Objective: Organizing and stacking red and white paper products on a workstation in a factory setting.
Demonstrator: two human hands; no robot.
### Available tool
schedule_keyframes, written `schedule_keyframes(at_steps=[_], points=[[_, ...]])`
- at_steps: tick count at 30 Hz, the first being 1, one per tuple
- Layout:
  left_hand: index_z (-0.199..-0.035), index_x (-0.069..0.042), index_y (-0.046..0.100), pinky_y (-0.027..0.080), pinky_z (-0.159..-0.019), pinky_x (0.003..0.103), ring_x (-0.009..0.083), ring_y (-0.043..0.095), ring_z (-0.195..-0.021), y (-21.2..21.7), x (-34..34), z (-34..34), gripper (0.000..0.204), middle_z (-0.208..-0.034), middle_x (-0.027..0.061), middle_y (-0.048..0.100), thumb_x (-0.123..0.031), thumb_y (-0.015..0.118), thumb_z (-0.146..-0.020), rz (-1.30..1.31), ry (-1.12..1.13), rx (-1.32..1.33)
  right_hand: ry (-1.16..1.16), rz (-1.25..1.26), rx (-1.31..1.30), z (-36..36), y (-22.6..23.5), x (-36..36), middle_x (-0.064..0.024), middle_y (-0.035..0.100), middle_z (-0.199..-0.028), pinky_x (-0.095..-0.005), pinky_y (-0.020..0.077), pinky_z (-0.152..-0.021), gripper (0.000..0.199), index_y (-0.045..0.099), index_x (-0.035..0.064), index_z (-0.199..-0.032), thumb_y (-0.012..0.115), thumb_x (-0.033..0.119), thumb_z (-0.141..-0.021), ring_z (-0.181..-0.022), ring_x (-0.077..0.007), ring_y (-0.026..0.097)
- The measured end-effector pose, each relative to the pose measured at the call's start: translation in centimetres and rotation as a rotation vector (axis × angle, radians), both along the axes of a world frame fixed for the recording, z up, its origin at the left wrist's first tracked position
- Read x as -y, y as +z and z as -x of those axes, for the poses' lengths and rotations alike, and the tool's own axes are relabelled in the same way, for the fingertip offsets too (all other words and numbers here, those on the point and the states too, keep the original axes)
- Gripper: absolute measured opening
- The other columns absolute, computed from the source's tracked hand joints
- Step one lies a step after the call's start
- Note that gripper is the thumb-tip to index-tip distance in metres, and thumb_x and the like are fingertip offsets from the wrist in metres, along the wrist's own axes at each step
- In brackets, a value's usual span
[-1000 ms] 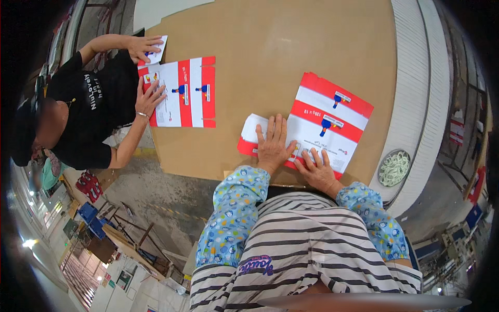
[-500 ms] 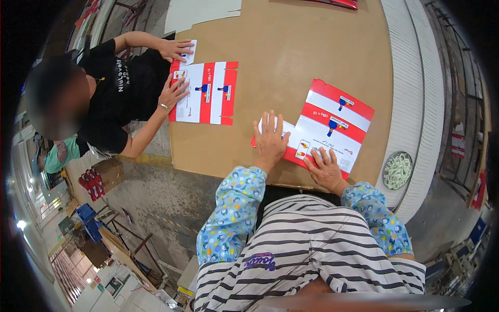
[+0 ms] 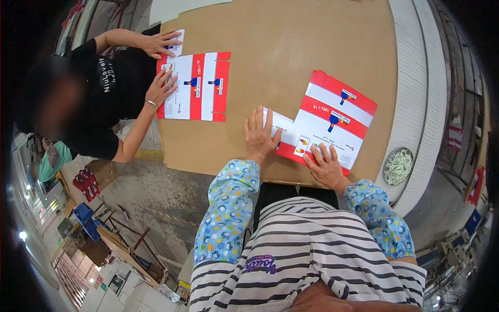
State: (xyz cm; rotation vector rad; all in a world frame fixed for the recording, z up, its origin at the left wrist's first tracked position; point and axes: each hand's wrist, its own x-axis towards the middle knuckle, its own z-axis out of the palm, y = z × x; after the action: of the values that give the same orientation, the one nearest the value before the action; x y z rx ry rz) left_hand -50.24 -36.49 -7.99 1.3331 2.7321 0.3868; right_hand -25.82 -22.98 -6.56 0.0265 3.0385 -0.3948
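"Grip first?"

"Nothing is clasped. The right hand [image 3: 327, 169] lies flat, fingers parted, on the near border of a red-and-white carton [image 3: 340, 109], by the worktop's [image 3: 291, 41] near edge. Past the right edge sits a bowl of pale bands [image 3: 398, 166]."

"And the left hand [image 3: 261, 136]?"

"Flat and spread, thumb overlapping the carton's left flap."

"Which way does the carton point?"

"It lies flattened toward the right edge; its main panel runs away from the person, far end leaning right. With hands covering part, I can't tell its long axis."

"Farther off?"

"At the left edge, a co-worker's hands [image 3: 162, 89] rest on a second carton [image 3: 195, 86]."
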Motion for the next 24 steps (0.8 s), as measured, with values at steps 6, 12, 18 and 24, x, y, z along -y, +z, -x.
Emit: schedule_keyframes(at_steps=[6, 12, 18, 24], points=[[-0.138, -0.012, 0.043, 0.03, -0.102, 0.057, 0.0353, 0.037, -0.13, 0.8, 0.0, -0.4, 0.065, -0.143, 0.0167, 0.037, -0.044, 0.055, -0.083, -0.045, -0.012, -0.014, -0.005, -0.042, -0.078, 0.0, 0.8, 0.0, -0.0126, 0.036, -0.14, -0.0577, 0.0195, -0.108, 0.058, 0.043, 0.0225, -0.133, 0.065, 0.03, -0.08, -0.132, -0.0359, 0.029], [-0.137, -0.012, 0.045, 0.033, -0.1, 0.057, 0.0346, 0.038, -0.129, 0.1, 1.3, -1.7, 0.066, -0.143, 0.0162, 0.038, -0.045, 0.057, -0.081, 0.012, -0.016, -0.018, -0.015, 0.168, 0.152, -1.2, 2.6, 0.5, -0.0128, 0.033, -0.144, -0.0564, 0.0162, -0.11, 0.063, 0.039, 0.0221, -0.14, 0.06, 0.039, -0.083, -0.135, -0.0358, 0.025], [-0.135, -0.012, 0.048, 0.034, -0.099, 0.057, 0.0352, 0.039, -0.128, -0.6, 0.1, 0.4, 0.066, -0.143, 0.016, 0.039, -0.046, 0.059, -0.079, 0.027, 0.0, -0.064, 0.026, 0.333, 0.204, 1.2, 3.1, -3.9, -0.01, 0.033, -0.147, -0.0515, 0.0188, -0.111, 0.059, 0.042, 0.023, -0.139, 0.056, 0.046, -0.087, -0.135, -0.0328, 0.028], [-0.136, -0.01, 0.046, 0.034, -0.1, 0.057, 0.036, 0.039, -0.129, -0.3, -0.2, 0.2, 0.067, -0.143, 0.017, 0.038, -0.045, 0.059, -0.081, 0.019, -0.004, -0.06, 0.097, 0.199, 0.095, 0.0, 1.5, -3.8, -0.007, 0.035, -0.147, -0.0475, 0.022, -0.111, 0.055, 0.044, 0.0258, -0.136, 0.057, 0.045, -0.087, -0.135, -0.0282, 0.031]])
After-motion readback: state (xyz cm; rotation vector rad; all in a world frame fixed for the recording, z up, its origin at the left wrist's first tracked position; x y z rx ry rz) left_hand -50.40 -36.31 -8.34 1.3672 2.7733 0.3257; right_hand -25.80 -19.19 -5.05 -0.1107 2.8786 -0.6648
